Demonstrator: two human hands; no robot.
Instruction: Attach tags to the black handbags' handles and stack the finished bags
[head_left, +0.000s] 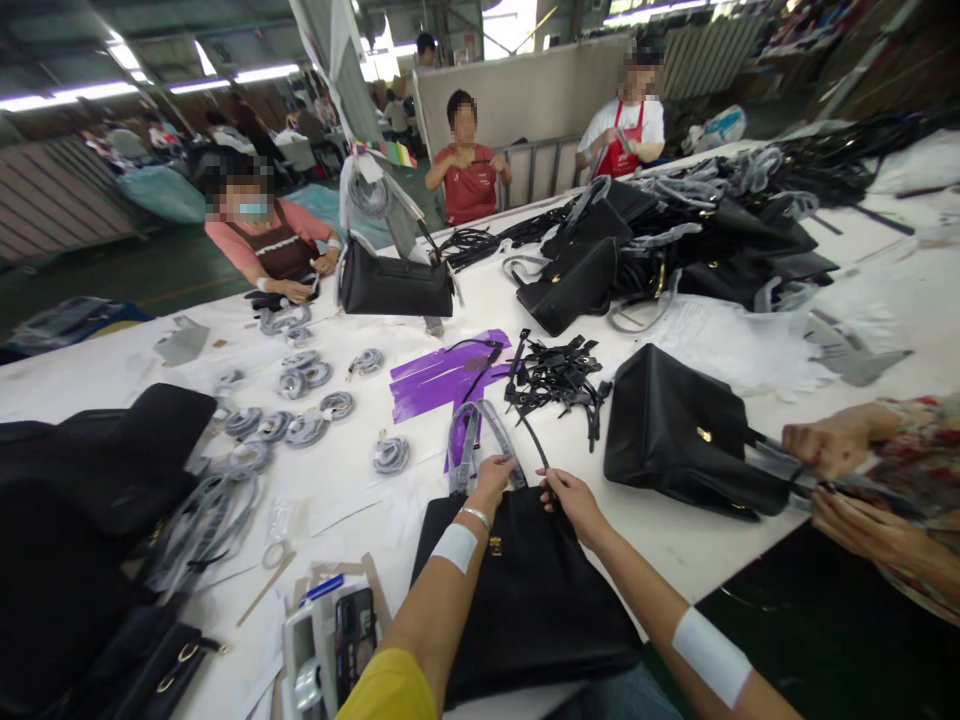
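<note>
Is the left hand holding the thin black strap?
No, the right hand holds that strap, while the left hand is at the wrapped handle.

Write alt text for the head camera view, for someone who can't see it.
Two bare hands work at the top of a black handbag: the left hand at its plastic-wrapped handles, the right hand holding a thin black strap. Beyond lie purple tape and a pile of small black straps; co-workers sit or stand around the white table.

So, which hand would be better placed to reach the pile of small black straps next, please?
Probably the right hand: it looks nearer the pile, though it holds a thin strap; the left hand grips the plastic-wrapped handle.
</note>
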